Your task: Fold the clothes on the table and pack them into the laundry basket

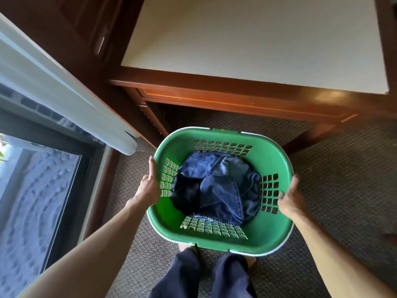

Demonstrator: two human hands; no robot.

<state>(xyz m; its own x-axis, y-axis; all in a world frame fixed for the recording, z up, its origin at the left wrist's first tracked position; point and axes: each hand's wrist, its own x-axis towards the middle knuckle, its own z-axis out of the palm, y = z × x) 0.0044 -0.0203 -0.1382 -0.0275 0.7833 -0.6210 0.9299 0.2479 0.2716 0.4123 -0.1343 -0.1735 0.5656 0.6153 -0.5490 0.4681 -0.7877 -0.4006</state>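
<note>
A green laundry basket point(268, 235) with slotted walls is held over the carpet in front of me. Inside it lie blue jeans point(223, 188) and a darker navy garment point(187, 192), loosely bundled. My left hand point(149, 183) grips the basket's left rim, fingers along the outside edge. My right hand point(291, 198) grips the right rim, fingers curled over it near the slots. The table point(247, 39) with a pale top and a wooden frame stands just beyond the basket.
A window with a white frame point(64, 87) and dark sill fills the left side. Patterned grey carpet point(343, 168) covers the floor. My legs in dark trousers point(204, 276) stand right under the basket. Dark wooden panelling point(71, 29) is at the far left.
</note>
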